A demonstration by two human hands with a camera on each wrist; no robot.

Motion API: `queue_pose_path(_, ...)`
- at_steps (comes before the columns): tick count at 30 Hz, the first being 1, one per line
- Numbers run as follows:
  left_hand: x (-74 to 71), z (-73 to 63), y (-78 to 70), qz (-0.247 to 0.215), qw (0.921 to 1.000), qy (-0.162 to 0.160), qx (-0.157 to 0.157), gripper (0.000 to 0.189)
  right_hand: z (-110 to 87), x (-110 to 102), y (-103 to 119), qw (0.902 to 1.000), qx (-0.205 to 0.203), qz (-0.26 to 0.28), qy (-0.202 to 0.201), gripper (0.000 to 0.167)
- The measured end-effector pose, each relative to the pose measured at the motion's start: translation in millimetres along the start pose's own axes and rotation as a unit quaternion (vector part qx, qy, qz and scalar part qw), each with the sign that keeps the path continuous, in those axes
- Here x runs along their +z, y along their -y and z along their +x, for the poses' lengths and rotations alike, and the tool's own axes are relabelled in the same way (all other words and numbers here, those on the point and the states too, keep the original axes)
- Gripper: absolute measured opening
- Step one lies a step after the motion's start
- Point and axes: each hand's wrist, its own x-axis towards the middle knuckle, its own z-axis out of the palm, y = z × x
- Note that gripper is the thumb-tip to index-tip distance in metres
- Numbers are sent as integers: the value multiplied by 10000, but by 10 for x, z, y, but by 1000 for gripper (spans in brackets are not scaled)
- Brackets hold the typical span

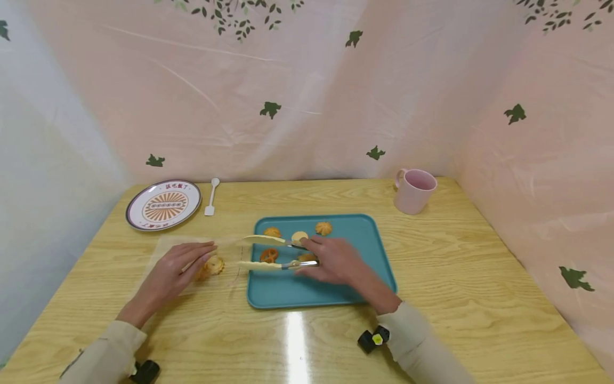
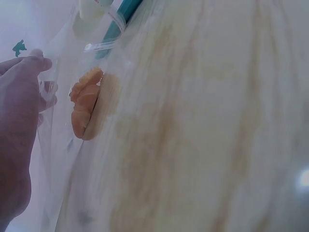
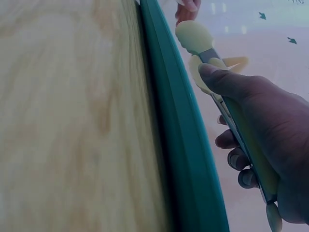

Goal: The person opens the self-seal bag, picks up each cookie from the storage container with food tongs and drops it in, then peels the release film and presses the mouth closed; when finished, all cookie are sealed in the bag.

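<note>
My left hand (image 1: 175, 269) pinches the upper film of a clear plastic bag (image 1: 230, 255) lying left of the tray. Inside the bag are a few golden cookies (image 1: 215, 265), also seen through the film in the left wrist view. With my right hand (image 1: 336, 261) I grip metal tongs with cream-coloured tips (image 1: 263, 265). The tong arms stand apart over the left side of a teal tray (image 1: 369, 250), tips pointing at the bag's mouth. On the tray, a pretzel (image 1: 268, 255) shows between the tong arms; a round pale cookie (image 1: 299, 236) lies by my right fingertips.
Two more golden cookies, one at back left (image 1: 272, 232) and a ridged one (image 1: 323, 228), lie on the tray. A patterned plate (image 1: 164, 206) and a small white spatula (image 1: 211, 197) are at back left. A pink mug (image 1: 413, 193) stands at back right, near the curtain.
</note>
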Motion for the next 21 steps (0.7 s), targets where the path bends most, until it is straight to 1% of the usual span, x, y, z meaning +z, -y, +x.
queue_pose_path(5, 7, 5, 10, -101, 9999, -83, 110, 38, -157, -95, -100, 9998, 204, -20, -46, 64)
queue_pose_path(10, 8, 13, 8, -175, 9995, -152, 224, 36, -330, -194, -186, 9996, 259, -18, -129, 60)
queue_pose_path(16, 7, 16, 13, -188, 9995, -139, 234, 38, -529, -323, -237, 9989, 396, -238, -2, 62)
queue_pose_path(21, 8, 7, 19, -200, 9993, -151, 273, 37, -675, -365, -289, 9983, 471, -349, 20, 62)
